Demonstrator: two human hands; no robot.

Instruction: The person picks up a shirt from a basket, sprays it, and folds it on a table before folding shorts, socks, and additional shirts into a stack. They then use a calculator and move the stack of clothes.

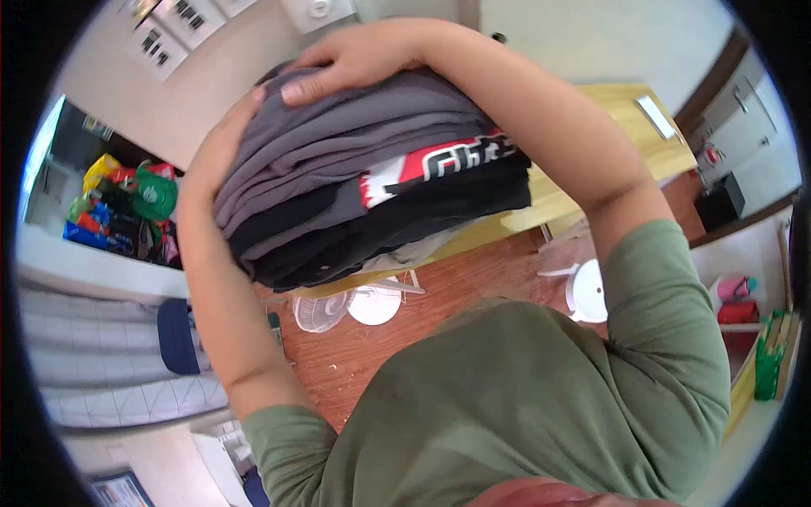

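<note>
A thick stack of folded clothes (363, 169) is at the yellow table, with dark grey fabric on top and black pieces below. One black piece shows a red and white print (435, 165). My right hand (359, 61) presses on the top far edge of the stack, thumb lying on the grey cloth. Against the stack's left side is my left hand (235, 127), its fingers curved over the grey fabric and partly hidden. Both arms reach around the pile. Whether the stack rests fully on the table cannot be made out.
The yellow table (625, 110) carries a white flat object (657, 117) at its right end. White stools (587, 291) and a white fan (321, 311) stand below on the wooden floor (338, 372). Colourful bags (152, 193) fill a recess at left; a grey curtain (93, 338) hangs under it.
</note>
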